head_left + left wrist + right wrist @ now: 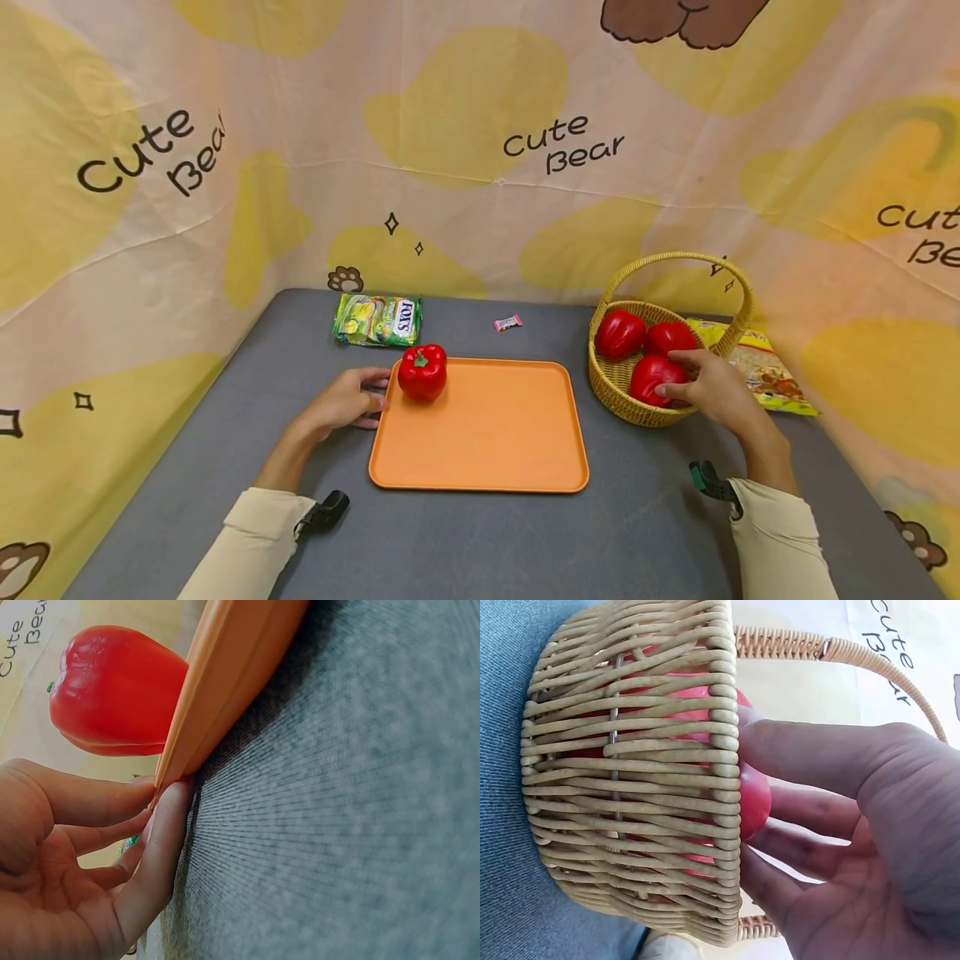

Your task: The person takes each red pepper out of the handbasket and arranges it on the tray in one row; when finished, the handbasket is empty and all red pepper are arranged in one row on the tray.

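Note:
My left hand (pixel 347 402) pinches the left rim of an orange tray (pixel 495 433), thumb above and a finger beneath the edge in the left wrist view. A red bell pepper (pixel 423 372) with a green stem stands on the tray's upper left corner. Over on the right, a wicker basket (pixel 637 410) with a tall handle contains three red peppers. My right hand (pixel 712 385) reaches over its rim and holds the nearest red pepper (pixel 654 379) between thumb and fingers. In the right wrist view the basket's woven wall hides most of that pepper.
A green Fox's candy bag (pixel 377 320) lies behind the tray at left, and a small pink wrapped candy (pixel 507 322) farther right. Behind the basket is a yellow snack bag (pixel 772 371). A printed cloth backdrop (pixel 465 167) closes off the grey table's back and sides.

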Motion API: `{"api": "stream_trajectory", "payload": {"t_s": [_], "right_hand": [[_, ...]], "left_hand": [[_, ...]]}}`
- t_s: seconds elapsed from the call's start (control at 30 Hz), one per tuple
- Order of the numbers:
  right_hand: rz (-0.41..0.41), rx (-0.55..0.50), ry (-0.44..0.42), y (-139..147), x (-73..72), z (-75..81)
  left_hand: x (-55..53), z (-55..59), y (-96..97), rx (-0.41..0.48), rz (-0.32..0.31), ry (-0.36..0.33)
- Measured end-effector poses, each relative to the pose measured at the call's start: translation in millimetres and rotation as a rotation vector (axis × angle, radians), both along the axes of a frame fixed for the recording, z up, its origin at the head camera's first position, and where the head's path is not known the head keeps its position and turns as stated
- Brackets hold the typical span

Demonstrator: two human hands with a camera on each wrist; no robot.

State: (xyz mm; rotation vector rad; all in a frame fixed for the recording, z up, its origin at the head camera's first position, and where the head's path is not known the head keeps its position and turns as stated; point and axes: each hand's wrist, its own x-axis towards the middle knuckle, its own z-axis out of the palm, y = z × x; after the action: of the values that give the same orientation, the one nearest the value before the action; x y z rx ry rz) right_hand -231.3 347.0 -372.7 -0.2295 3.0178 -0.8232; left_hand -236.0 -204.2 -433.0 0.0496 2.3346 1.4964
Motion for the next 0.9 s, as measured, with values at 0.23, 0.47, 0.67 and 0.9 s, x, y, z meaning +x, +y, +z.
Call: {"api": "stream_trajectory", "payload": {"t_s": [0.23, 0.47, 0.67, 0.9], "right_hand": [[0.011, -0.04, -0.045, -0.1, 1.3, -2.8], [0.051, -0.122, -0.056, -1.0, 1.0, -5.8], [0.058, -0.134, -0.054, -3.2, 1.0, -5.9], [0.037, -0.137, -0.043, -4.1, 2.1, -3.7]], "left_hand": [[-0.1, -0.6, -0.3, -0.004, 0.001, -0.005], [0.3, -0.3, 0.0, -0.007, 0.001, -0.005], [0.6, 0.4, 0.1, -0.01, 0.0, -0.004], [0.2, 0.2, -0.2, -0.005, 0.0, 0.0]]}}
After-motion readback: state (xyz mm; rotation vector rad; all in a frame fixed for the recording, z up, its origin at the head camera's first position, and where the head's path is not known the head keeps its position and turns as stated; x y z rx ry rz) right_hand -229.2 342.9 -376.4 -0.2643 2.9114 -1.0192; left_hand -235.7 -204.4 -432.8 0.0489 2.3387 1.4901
